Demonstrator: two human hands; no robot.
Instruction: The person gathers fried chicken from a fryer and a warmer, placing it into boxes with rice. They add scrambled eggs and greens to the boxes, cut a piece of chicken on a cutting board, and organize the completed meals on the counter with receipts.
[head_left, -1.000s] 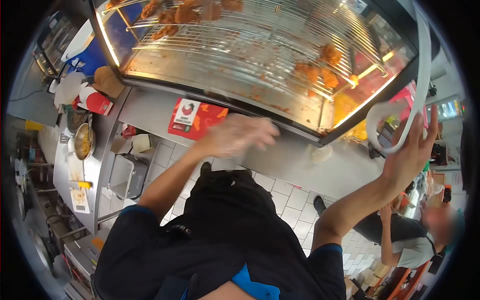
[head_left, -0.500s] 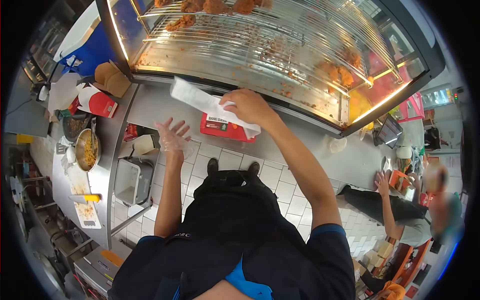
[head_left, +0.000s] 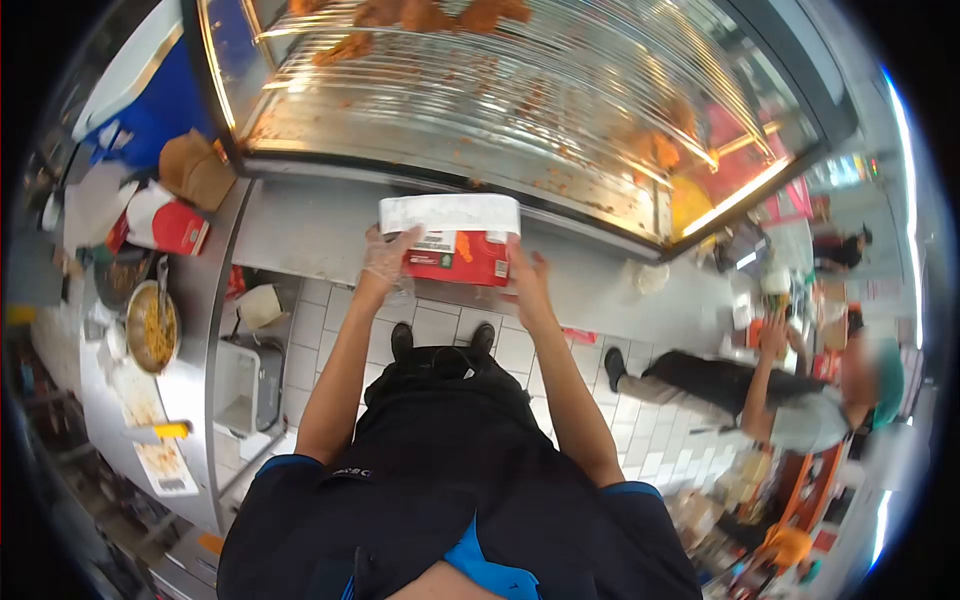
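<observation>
A red printed food box is between my two hands at the front edge of the steel counter. Along its far side lies a long white paper receipt. My left hand, in a clear plastic glove, grips the box's left side, thumb over the top. On the right side my right hand holds the box's edge; it looks bare and its fingers are slightly blurred. The undersides of both grips are hidden.
A lit glass warming cabinet with fried chicken stands beyond the counter. To the left are a noodle pan, a yellow-handled knife and a cutting board. Another person works at the right.
My right hand has left the receipt and moved to the box's right side. My left hand has come to its left side. The receipt now lies straight across the box.
</observation>
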